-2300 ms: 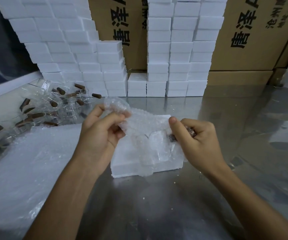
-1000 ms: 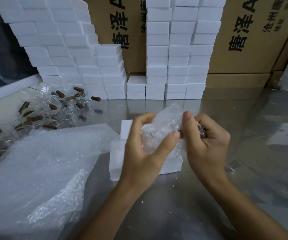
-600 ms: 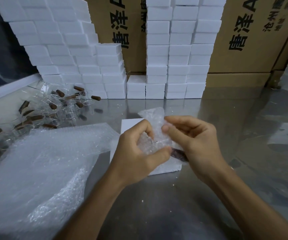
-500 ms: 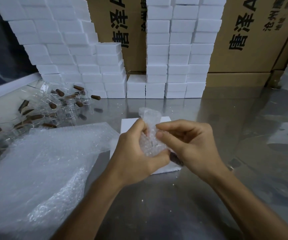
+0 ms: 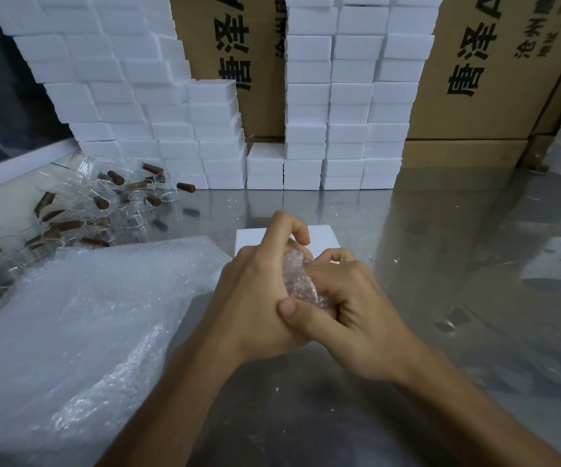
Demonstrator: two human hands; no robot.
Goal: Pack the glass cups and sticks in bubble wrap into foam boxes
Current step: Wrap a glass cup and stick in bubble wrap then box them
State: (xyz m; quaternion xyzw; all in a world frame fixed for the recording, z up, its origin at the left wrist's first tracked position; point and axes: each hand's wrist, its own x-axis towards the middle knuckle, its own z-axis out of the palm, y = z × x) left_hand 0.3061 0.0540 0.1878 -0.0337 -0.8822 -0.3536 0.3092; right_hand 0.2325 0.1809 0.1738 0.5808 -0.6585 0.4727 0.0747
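Both hands clasp a small bubble-wrapped bundle [image 5: 297,281] just above the near edge of a white foam box [image 5: 323,237] on the steel table. My left hand [image 5: 255,294] curls round the bundle from the left. My right hand [image 5: 346,305] grips it from the right, thumb across the left hand. The bundle's contents are hidden by wrap and fingers. Loose glass cups [image 5: 104,197] with brown sticks [image 5: 115,176] lie in a heap at the back left.
A pile of bubble wrap sheets [image 5: 70,332] covers the table's left front. Stacks of white foam boxes [image 5: 339,96] stand along the back, with cardboard cartons [image 5: 491,79] behind them. The steel table [image 5: 457,264] stretches bare to the right.
The loose top of the bubble wrap has been folded down. Both hands have closed tightly round the bundle and lowered it toward the foam box.
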